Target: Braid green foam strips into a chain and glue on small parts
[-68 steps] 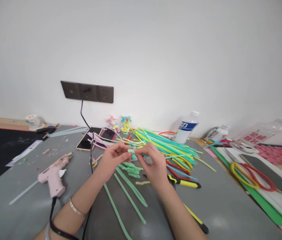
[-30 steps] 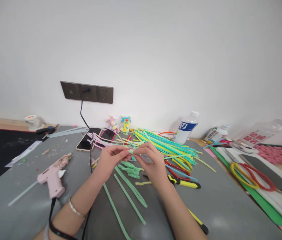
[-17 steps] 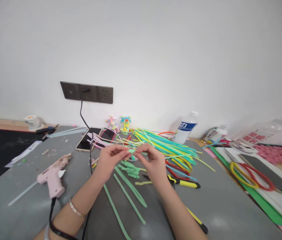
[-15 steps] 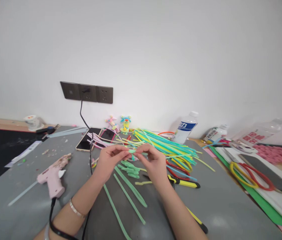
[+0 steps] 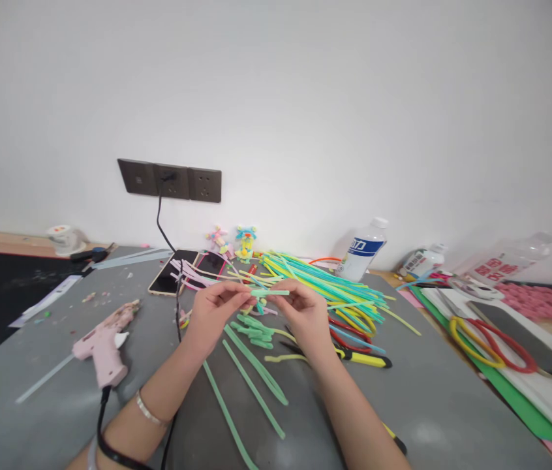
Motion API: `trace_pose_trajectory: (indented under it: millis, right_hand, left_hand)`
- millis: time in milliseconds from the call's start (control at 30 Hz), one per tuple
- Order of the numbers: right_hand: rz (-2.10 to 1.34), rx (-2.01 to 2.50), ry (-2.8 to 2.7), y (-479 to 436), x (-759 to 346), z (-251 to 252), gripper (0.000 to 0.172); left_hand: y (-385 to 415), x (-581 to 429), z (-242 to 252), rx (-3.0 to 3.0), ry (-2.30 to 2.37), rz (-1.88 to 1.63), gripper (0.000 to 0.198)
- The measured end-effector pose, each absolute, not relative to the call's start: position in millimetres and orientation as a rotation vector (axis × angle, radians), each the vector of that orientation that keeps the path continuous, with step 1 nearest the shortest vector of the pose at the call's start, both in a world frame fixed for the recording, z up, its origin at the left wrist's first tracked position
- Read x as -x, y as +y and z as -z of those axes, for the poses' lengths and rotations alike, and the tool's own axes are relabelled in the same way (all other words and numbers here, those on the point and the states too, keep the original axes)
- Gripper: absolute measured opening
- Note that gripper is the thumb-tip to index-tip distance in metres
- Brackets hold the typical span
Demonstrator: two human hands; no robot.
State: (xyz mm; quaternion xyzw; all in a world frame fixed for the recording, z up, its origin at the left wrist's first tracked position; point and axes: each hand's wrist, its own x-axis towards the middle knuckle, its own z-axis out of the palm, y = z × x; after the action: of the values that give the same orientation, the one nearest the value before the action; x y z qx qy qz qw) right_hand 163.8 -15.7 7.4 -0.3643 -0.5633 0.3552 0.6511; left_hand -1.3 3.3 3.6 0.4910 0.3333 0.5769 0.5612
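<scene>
Grey table (image 5: 427,405), straw pile (image 5: 325,281) at the back, glue gun (image 5: 102,343) on the left. Left hand (image 5: 212,316) and right hand (image 5: 308,316) each pinch one end of a green strip (image 5: 270,293), held level above mid-table. Looks like straightening it. Further handling needs both pinches firm.

Bright even light, soft shadows, wide-angle bending at edges, corners darkened.
</scene>
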Motion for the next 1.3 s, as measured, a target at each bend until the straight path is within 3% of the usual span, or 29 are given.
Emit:
trace_pose_trajectory:
  millis: [300,633,800,933,1033,1167,1300]
  right_hand:
    - [-1.112,0.819,-1.223,-19.8,-159.5,-11.2,0.018]
    - [-1.366,0.849,-1.048,-20.3,-160.2,-10.7,0.025]
    - [-1.151,0.897,-1.131,-19.9,-160.2,-11.7,0.022]
    - [-0.568,1.003,-1.34,-25.3,-160.5,-11.8,0.011]
    - [-0.29,1.015,-1.503,-31.0,-159.3,-11.8,0.008]
    - [-0.45,1.018,-1.382,-29.8,-158.7,-11.0,0.007]
    - [-0.83,0.986,-1.198,-21.7,-161.7,-12.0,0.022]
  left_hand:
    - [-1.7,2.6,-5.6,-1.412,0.849,-1.45,0.006]
    - [-5.8,4.0,-4.5,-1.495,0.809,-1.518,0.005]
    - [-4.2,1.9,-3.4,-1.477,0.831,-1.489,0.011]
    - [1.3,-1.1,-1.4,-1.285,0.782,-1.365,0.031]
    - [2.9,-2.2,-1.3,-1.087,0.773,-1.196,0.035]
    - [1.0,-2.6,-2.5,-0.89,0.71,-1.048,0.029]
    - [-0.4,-3.4,-3.3,-0.859,0.68,-1.079,0.028]
